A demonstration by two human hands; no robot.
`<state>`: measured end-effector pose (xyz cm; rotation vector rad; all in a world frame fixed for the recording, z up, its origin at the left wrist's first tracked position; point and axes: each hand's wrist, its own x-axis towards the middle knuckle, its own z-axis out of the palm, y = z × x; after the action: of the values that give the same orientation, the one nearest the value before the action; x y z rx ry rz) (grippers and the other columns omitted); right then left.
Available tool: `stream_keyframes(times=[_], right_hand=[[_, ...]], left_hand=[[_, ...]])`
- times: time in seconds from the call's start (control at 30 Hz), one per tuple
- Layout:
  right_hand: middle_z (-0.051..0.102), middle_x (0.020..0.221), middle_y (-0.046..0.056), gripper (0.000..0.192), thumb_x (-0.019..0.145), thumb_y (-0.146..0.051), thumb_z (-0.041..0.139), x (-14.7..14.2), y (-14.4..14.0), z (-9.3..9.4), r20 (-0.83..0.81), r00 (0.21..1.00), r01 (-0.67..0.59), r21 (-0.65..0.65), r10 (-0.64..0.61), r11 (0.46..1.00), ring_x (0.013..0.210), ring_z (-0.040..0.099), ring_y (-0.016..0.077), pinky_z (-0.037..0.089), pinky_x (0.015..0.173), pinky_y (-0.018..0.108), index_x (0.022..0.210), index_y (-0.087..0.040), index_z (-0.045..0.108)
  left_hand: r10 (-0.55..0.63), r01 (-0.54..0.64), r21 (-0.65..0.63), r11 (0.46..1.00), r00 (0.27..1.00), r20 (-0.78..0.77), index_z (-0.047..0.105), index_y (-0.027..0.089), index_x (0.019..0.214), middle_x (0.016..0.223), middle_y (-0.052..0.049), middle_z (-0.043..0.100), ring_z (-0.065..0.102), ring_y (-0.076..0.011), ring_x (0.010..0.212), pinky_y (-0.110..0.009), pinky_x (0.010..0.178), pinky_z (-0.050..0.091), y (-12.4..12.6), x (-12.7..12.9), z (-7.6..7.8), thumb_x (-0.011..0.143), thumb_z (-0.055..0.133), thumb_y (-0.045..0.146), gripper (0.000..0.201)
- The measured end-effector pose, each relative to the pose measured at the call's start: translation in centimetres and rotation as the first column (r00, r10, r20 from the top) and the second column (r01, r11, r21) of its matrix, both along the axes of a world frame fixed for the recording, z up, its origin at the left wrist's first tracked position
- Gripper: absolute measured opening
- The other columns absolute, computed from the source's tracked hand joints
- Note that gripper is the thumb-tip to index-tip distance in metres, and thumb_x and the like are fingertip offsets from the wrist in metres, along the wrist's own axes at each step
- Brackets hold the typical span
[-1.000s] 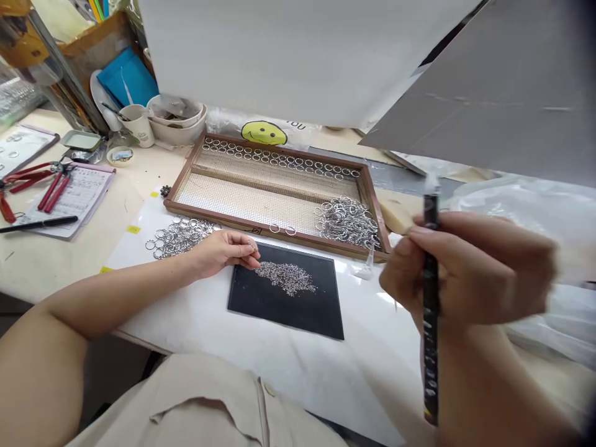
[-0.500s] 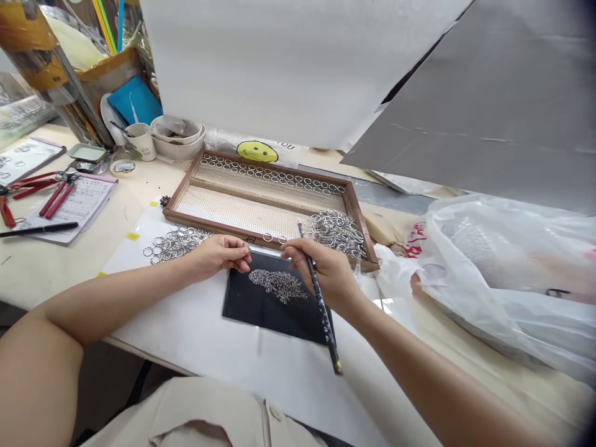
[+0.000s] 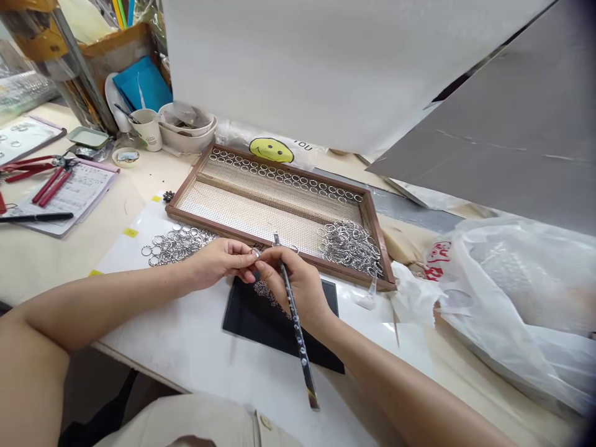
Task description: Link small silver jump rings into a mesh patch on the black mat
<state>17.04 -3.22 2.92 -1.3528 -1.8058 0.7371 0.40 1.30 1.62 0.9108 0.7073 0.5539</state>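
Observation:
My left hand is closed in a pinch on a small silver ring, mostly covered by the fingertips. My right hand meets it there, thumb and forefinger at the same ring. Held in that right hand is a long dark patterned pencil, its thin end pointing up and away. Below both hands lies a black pad bearing a heap of tiny silver pieces, partly hidden by the right hand. A loose pile of silver rings is beside my left wrist.
Beyond my hands stands a wood-framed mesh tray with rows of rings at its back and a ring heap at its right. Red-handled pliers and notepaper lie left. A white plastic bag sits right; a white panel overhangs.
My right hand has moved left with the pencil, and its fingers now meet my left fingertips at the ring. The camera view has shifted slightly.

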Motion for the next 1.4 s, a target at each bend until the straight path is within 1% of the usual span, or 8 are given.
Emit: stream_keyframes(times=[0.37, 0.53, 0.73, 0.9, 1.0, 1.07, 1.23, 1.4], right_hand=[[0.066, 0.060, -0.001, 0.004, 0.082, -0.021, 0.056, -0.4, -0.7, -0.7, 0.117, 0.991, 0.032, 0.254, -0.064, 0.967, 0.048, 0.057, 0.0092, 0.043, 0.047, 0.023, 0.080, -0.021, 0.060], [0.067, 0.061, -0.001, 0.007, 0.083, -0.021, 0.054, -0.7, -1.3, -0.8, 0.156, 0.985, 0.026, 0.293, -0.074, 0.956, 0.049, 0.057, 0.0097, 0.043, 0.047, 0.024, 0.080, -0.021, 0.060], [0.067, 0.070, 0.000, 0.006, 0.084, -0.024, 0.055, 0.7, -1.9, -0.1, 0.046, 0.998, -0.043, 0.172, 0.036, 0.984, 0.059, 0.059, 0.0104, 0.046, 0.055, 0.025, 0.089, -0.022, 0.059], [0.067, 0.078, 0.000, 0.017, 0.092, -0.029, 0.045, 5.2, -2.9, -0.4, -0.305, 0.948, -0.077, 0.047, 0.087, 0.996, 0.058, 0.058, 0.0095, 0.049, 0.057, 0.027, 0.103, -0.025, 0.058], [0.068, 0.081, 0.000, 0.023, 0.092, -0.034, 0.048, 7.8, -3.5, -1.6, -0.419, 0.907, -0.025, 0.029, 0.035, 0.999, 0.065, 0.060, 0.0120, 0.050, 0.064, 0.032, 0.110, -0.027, 0.061], [0.068, 0.082, 0.002, 0.026, 0.091, -0.038, 0.050, 8.9, -3.7, -2.4, -0.464, 0.886, -0.006, -0.034, -0.011, 0.999, 0.069, 0.061, 0.0136, 0.050, 0.067, 0.033, 0.109, -0.026, 0.064], [0.066, 0.073, 0.003, 0.025, 0.082, -0.043, 0.061, 10.0, -3.4, -3.7, -0.538, 0.815, 0.136, -0.185, -0.216, 0.973, 0.067, 0.060, 0.0141, 0.048, 0.059, 0.029, 0.085, -0.020, 0.072], [0.064, 0.071, 0.002, 0.013, 0.076, -0.034, 0.068, 10.0, -3.1, -3.9, -0.523, 0.799, 0.171, -0.275, -0.297, 0.946, 0.066, 0.060, 0.0132, 0.046, 0.058, 0.026, 0.075, -0.021, 0.070]], left_hand=[[-0.027, 0.040, -0.155, 0.987, 0.996, 0.082, 0.063, 0.012, 0.068, 0.057, -0.002, 0.062, 0.056, -0.0072, 0.054, -0.020, 0.056, 0.043, -0.5, -0.1, 0.4, 0.076, 0.070, 0.024, 0.016], [-0.038, 0.043, -0.144, 0.989, 0.998, 0.040, 0.064, 0.011, 0.066, 0.055, -0.001, 0.062, 0.054, -0.0066, 0.052, -0.019, 0.052, 0.041, -0.8, -0.1, 0.9, 0.072, 0.073, 0.025, 0.017], [-0.010, 0.009, -0.012, 1.000, 0.993, -0.115, 0.062, 0.012, 0.065, 0.056, 0.000, 0.061, 0.052, -0.0049, 0.046, -0.018, 0.046, 0.036, -0.8, -0.2, 1.2, 0.074, 0.069, 0.025, 0.017], [0.061, -0.009, 0.159, 0.987, 0.945, -0.321, 0.062, 0.012, 0.066, 0.060, -0.001, 0.061, 0.055, -0.0069, 0.048, -0.019, 0.042, 0.030, -0.9, -0.1, 1.2, 0.075, 0.065, 0.022, 0.014], [0.075, 0.041, 0.264, 0.964, 0.907, -0.414, 0.064, 0.012, 0.064, 0.060, -0.002, 0.061, 0.057, -0.0085, 0.053, -0.019, 0.045, 0.035, -1.2, 0.1, 1.2, 0.074, 0.066, 0.021, 0.013], [0.082, 0.067, 0.295, 0.953, 0.881, -0.466, 0.066, 0.012, 0.064, 0.059, -0.003, 0.062, 0.056, -0.0090, 0.056, -0.020, 0.049, 0.039, -1.4, 0.3, 1.3, 0.073, 0.066, 0.020, 0.012], [0.104, 0.093, 0.317, 0.944, 0.828, -0.551, 0.067, 0.013, 0.065, 0.061, -0.004, 0.063, 0.057, -0.0101, 0.057, -0.022, 0.052, 0.040, -1.5, 0.6, 1.4, 0.073, 0.067, 0.021, 0.011], [0.101, 0.172, 0.338, 0.925, 0.747, -0.657, 0.069, 0.012, 0.071, 0.064, -0.003, 0.065, 0.058, -0.0108, 0.061, -0.023, 0.057, 0.042, -1.6, 1.1, 2.2, 0.075, 0.065, 0.021, 0.011]])
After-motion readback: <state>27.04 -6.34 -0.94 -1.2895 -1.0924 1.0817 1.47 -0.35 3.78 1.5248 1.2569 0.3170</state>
